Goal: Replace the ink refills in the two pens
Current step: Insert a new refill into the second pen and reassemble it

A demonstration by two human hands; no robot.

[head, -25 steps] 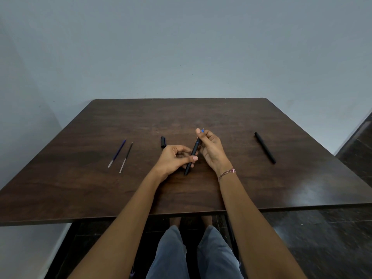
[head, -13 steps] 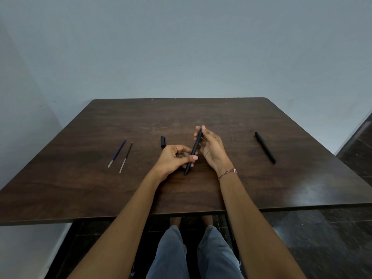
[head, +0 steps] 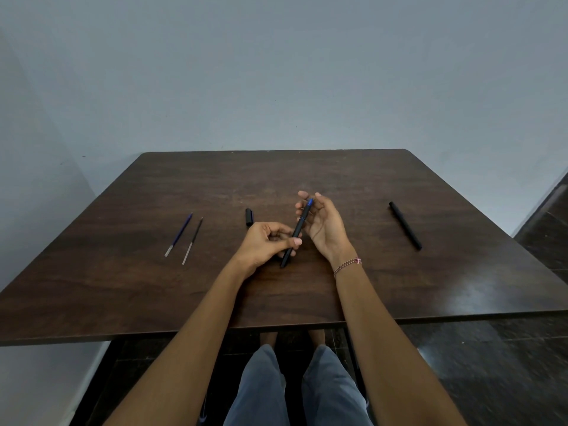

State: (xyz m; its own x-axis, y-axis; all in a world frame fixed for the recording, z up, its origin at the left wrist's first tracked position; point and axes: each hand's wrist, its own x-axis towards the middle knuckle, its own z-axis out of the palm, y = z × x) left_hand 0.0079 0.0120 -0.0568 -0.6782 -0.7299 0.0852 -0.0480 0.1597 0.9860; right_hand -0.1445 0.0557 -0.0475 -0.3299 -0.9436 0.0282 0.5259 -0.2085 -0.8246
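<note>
- Since the earlier frames the right hand has loosened at the far end of the pen. That end was covered by its fingers half a second ago; now a blue end shows there.
- The left hand pinches the lower half of the barrel between thumb and fingers. It holds the pen tilted above the table, blue end away from the person.
- The right hand's palm is turned up with its fingers loosely curved round the blue end. I cannot tell whether any fingertip actually grips it.
- A loose cap lies on the table just beyond the left hand.
- The second pen lies well apart to the right, untouched. A blue refill and a dark refill lie side by side to the left.
- The step in hand looks like opening this first pen at the blue end to reach its old refill, so the task seems to be at an early stage.
- To do it well, keep the left pinch firm and still, and take the blue end with the right thumb and forefinger close to the joint.
- Turn or pull straight along the barrel's line, not sideways, because a thin refill is likely to bend.
- Work low over the table so that a small part that slips free does not roll off.
</note>
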